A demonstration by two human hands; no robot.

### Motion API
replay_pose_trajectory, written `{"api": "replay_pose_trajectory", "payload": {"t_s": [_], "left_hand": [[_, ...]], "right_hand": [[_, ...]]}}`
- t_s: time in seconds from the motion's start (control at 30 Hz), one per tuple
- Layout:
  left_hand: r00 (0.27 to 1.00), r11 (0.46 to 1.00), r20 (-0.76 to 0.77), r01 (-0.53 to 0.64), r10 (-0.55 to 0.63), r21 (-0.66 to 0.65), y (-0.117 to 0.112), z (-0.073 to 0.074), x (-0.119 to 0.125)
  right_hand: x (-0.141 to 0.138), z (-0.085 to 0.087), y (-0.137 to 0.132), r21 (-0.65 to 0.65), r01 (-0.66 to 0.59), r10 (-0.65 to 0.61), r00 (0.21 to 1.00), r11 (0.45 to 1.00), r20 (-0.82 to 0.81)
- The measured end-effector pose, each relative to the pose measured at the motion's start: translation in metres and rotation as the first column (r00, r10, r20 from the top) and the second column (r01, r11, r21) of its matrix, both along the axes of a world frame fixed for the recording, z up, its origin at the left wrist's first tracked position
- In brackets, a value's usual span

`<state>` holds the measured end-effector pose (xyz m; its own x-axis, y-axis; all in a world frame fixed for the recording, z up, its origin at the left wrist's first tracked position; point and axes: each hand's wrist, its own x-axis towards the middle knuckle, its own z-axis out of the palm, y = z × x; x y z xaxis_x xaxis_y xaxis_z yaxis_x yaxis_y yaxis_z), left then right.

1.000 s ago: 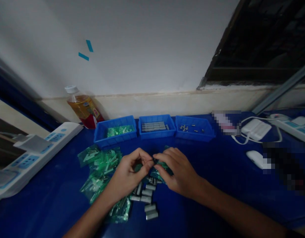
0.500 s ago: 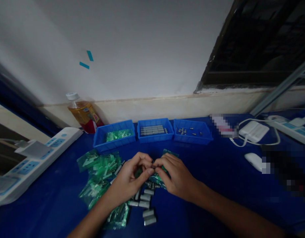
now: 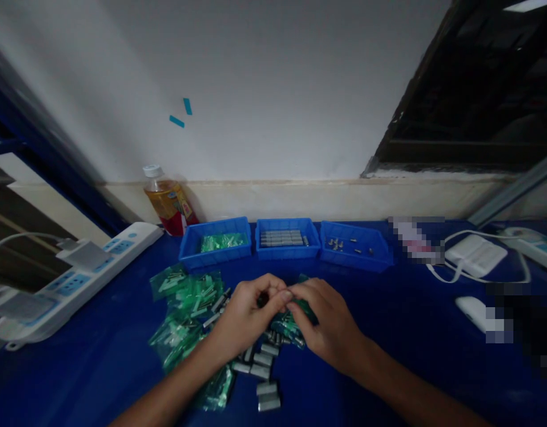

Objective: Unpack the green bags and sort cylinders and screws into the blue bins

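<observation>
My left hand (image 3: 255,305) and my right hand (image 3: 324,311) meet at the fingertips above the blue table. Both are closed in a pinch, and whatever small thing sits between the fingers is hidden. Behind and below them lies a green plastic bag (image 3: 286,325) with small metal parts beside it. Several grey metal bars (image 3: 263,359) lie loose below my hands. To the left of my left hand, green plastic bags (image 3: 184,296) holding metal parts are heaped up.
Three blue bins stand along the wall: one with green bags (image 3: 222,241), one with metal bars (image 3: 282,238), one with small screws (image 3: 338,244). A drink bottle (image 3: 171,201) and a power strip (image 3: 84,279) are left; a white mouse (image 3: 471,312) and white charger (image 3: 477,255) are right.
My fingertips have come closer together and now cover what was between them. The whole view has shifted slightly, so the bins and bottle appear further right.
</observation>
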<state>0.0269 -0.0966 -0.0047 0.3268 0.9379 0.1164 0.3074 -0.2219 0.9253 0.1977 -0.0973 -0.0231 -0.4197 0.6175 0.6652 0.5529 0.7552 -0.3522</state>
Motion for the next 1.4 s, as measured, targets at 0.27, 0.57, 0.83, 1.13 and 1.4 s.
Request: {"api": "replay_pose_trajectory", "payload": {"t_s": [0.27,0.57,0.83,1.13,1.4], "left_hand": [[0.86,0.965,-0.459,0.263,-0.225,0.018,0.031,0.038,-0.012],[0.39,0.931,-0.869,0.316,-0.304,-0.184,0.068,0.046,-0.028],[0.31,0.946,-0.917,0.279,-0.252,-0.166,0.069,0.032,-0.031],[0.481,0.883,-0.807,0.459,-0.343,-0.102,0.075,0.021,-0.027],[0.738,0.914,-0.581,0.406,-0.344,-0.025,0.071,0.034,-0.025]], "right_hand": [[0.038,0.03,0.035,0.078,0.136,-0.136,0.991,0.988,0.003],[0.118,0.046,0.12,-0.241,0.769,-0.482,0.578,0.592,0.659],[0.1,0.039,0.127,-0.251,0.799,-0.405,0.514,0.546,0.756],[0.077,0.074,0.097,-0.212,0.598,-0.401,0.719,0.773,0.568],[0.027,0.045,0.051,-0.115,0.099,-0.083,0.987,0.988,0.141]]}}
